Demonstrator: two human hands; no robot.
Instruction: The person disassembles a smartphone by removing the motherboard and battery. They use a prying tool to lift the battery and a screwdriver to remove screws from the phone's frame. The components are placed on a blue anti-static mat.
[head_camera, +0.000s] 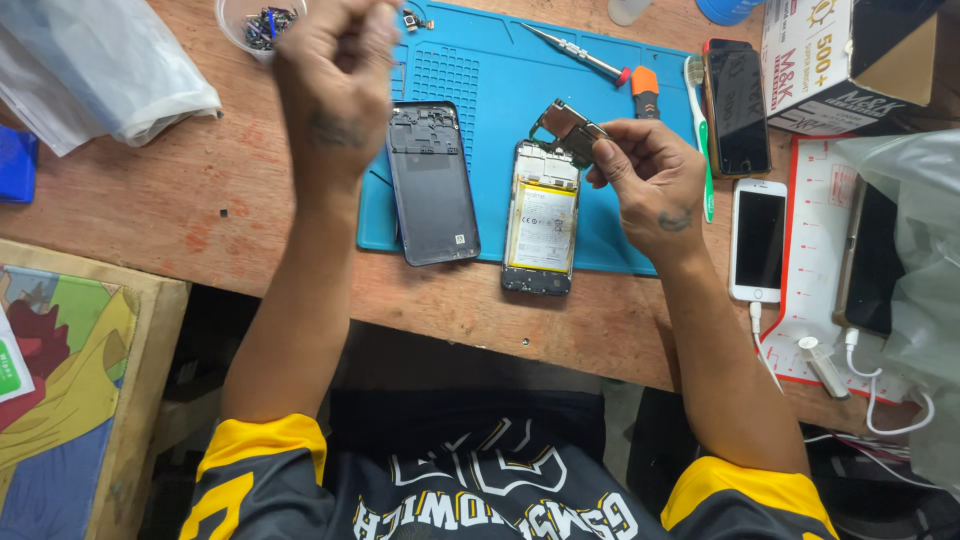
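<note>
An opened phone (541, 225) lies on the blue work mat (500, 70), its yellow battery showing. My right hand (648, 175) pinches a small circuit board (570, 125) just above the phone's top end. To the left lies the phone's dark back cover (432, 185), inner side up. My left hand (335, 80) is raised above the mat's left part with fingers curled; whether it holds anything is hidden.
A small clear cup of screws (258, 25) sits at the far edge. A screwdriver (580, 55), a toothbrush (700, 120), a black phone (737, 105) and a white phone (759, 240) with cable lie right. A cardboard box (850, 60) and plastic bags flank the wooden table.
</note>
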